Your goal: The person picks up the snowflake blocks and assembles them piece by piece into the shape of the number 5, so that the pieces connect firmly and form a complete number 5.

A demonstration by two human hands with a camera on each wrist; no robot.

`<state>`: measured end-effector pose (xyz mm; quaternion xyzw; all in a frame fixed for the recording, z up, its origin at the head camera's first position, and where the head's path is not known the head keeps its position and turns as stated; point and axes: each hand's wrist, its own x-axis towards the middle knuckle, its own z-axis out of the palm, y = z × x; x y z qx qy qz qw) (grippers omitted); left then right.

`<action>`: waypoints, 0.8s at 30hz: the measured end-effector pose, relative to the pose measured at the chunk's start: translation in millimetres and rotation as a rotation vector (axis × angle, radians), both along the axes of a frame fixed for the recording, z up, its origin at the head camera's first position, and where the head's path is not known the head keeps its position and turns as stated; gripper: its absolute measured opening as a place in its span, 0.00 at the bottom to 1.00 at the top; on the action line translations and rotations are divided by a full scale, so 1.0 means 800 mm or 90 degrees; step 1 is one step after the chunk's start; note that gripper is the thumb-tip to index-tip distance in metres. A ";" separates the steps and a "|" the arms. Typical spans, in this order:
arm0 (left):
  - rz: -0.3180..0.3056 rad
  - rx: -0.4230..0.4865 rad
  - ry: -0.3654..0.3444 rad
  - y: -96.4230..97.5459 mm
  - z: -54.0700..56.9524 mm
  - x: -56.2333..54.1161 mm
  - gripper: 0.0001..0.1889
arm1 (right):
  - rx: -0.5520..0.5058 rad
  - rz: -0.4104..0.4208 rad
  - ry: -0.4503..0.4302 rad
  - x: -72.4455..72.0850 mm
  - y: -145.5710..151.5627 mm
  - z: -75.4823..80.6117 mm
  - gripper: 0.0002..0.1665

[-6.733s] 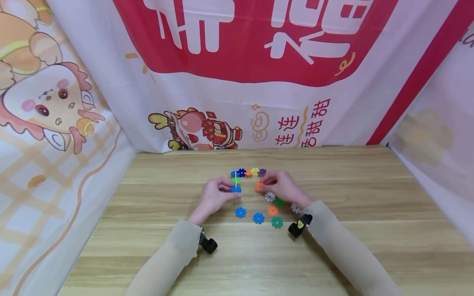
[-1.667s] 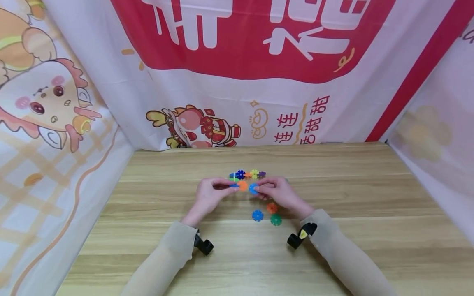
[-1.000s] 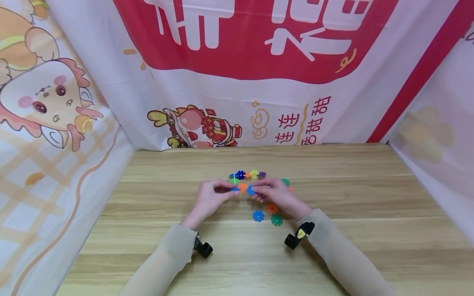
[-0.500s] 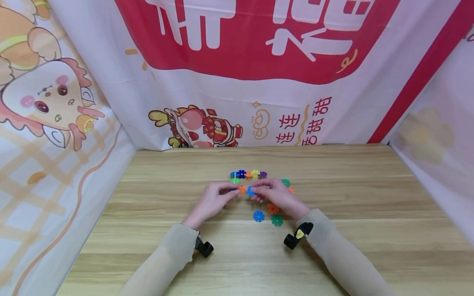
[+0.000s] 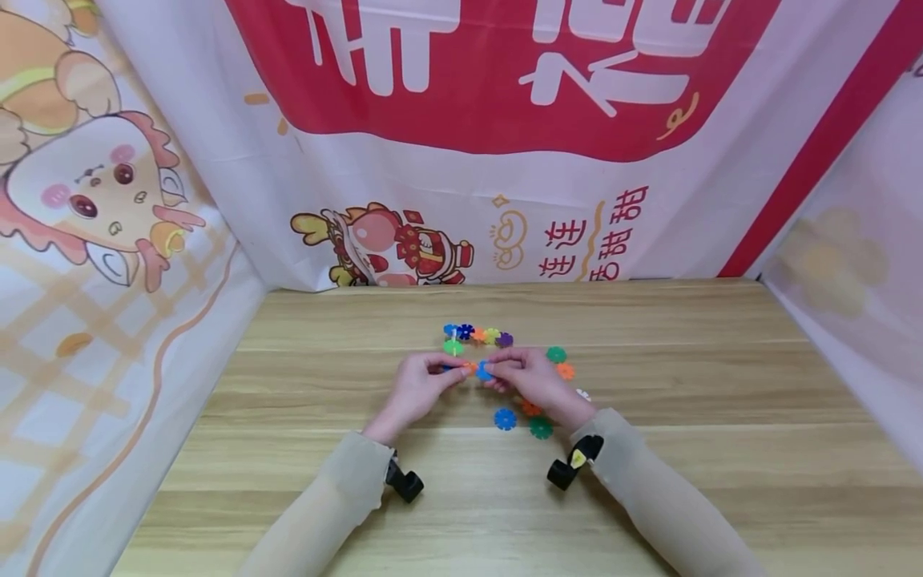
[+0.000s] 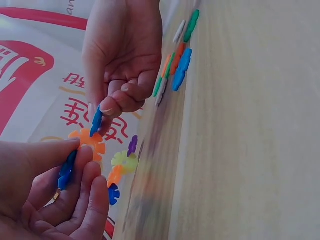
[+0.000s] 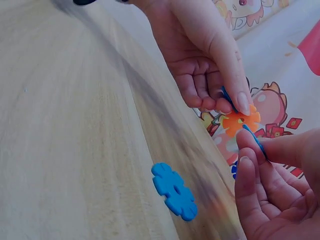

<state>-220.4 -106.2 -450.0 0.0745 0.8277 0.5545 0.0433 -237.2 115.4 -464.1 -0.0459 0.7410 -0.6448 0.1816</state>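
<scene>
My left hand [image 5: 421, 386] pinches a blue snowflake disc [image 6: 66, 170] between thumb and fingers. An orange snowflake disc [image 7: 240, 121] is slotted edge-on to it. On the orange disc's other side, a second blue snowflake disc [image 6: 96, 121] is pinched in my right hand [image 5: 539, 378]; its edge meets the orange rim, and how deep it sits I cannot tell. Beyond the left fingers runs a linked chain with a green disc [image 5: 453, 348], a dark blue disc [image 5: 465, 331], a yellow disc [image 5: 492, 336] and a purple disc [image 5: 505, 340] at its end.
Loose discs lie on the wooden table [image 5: 288, 449]: a blue one [image 5: 505, 419], a green one [image 5: 541, 428] and an orange one [image 5: 531, 407] near the right wrist. Farther right are another green disc [image 5: 556, 354] and orange disc [image 5: 566, 370]. A printed cloth [image 5: 404, 176] hangs behind.
The orange disc went from my right hand onto the blue disc at my left. A loose blue disc left the table, and my right hand now holds a blue disc against the orange one.
</scene>
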 end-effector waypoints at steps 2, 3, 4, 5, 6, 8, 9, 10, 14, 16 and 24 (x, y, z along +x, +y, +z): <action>0.002 0.001 -0.004 0.000 0.000 -0.001 0.06 | -0.004 -0.007 -0.005 -0.001 -0.001 0.000 0.13; 0.002 0.001 -0.004 0.001 -0.001 -0.002 0.06 | -0.005 -0.010 -0.007 -0.001 -0.001 0.000 0.13; 0.003 0.002 -0.006 0.001 -0.001 -0.002 0.06 | -0.004 -0.012 -0.008 -0.001 -0.001 0.000 0.13; 0.005 0.005 -0.008 0.001 -0.001 -0.003 0.06 | -0.003 -0.014 -0.009 -0.001 -0.001 0.000 0.13; 0.006 0.006 -0.011 0.001 -0.001 -0.003 0.06 | -0.002 -0.015 -0.009 -0.001 -0.002 0.000 0.13; 0.011 0.010 -0.016 0.001 0.000 -0.003 0.06 | -0.001 -0.017 -0.008 -0.001 -0.003 0.001 0.13; 0.014 0.010 -0.017 0.001 0.000 -0.004 0.06 | -0.002 -0.017 -0.009 -0.001 -0.003 0.002 0.13; 0.015 0.010 -0.014 0.002 0.000 -0.004 0.06 | -0.003 -0.017 -0.008 -0.001 -0.004 0.003 0.13; 0.020 0.010 -0.016 0.003 0.001 -0.004 0.06 | -0.005 -0.019 -0.005 -0.001 -0.007 0.004 0.13; 0.025 0.010 -0.019 0.004 0.001 -0.004 0.06 | -0.004 -0.020 -0.001 -0.001 -0.009 0.004 0.13; 0.034 0.033 -0.044 0.007 0.000 -0.003 0.07 | -0.032 -0.011 -0.007 -0.004 -0.005 -0.001 0.15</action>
